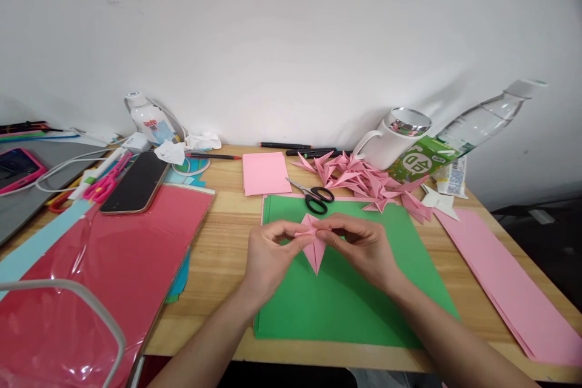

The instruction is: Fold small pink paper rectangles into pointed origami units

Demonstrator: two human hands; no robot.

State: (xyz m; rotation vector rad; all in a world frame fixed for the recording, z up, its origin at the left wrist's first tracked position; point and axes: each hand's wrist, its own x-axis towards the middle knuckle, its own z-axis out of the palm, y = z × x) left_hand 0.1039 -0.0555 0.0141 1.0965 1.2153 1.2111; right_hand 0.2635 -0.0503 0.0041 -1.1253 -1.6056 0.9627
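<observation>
A pink origami piece (315, 254), folded to a kite-like shape with its long point downward, is held between both hands over green paper (345, 309). My left hand (271, 254) pinches its left side with thumb and index finger. On the other side, my right hand (364, 248) pinches it near the middle, and the two thumbs almost meet. Just beyond lie black-handled scissors (314, 195), their blades pointing to the upper left. Behind them are a stack of square pink paper (266, 173) and a pile of pink folded pieces (364, 179).
At the back right stand a white mug (386, 142), a green carton (421, 160) and a tilted clear bottle (488, 118). Pink paper strips (509, 291) lie on the right. A red plastic-covered pack (113, 260), a phone (136, 183) and pink scissors (108, 179) occupy the left.
</observation>
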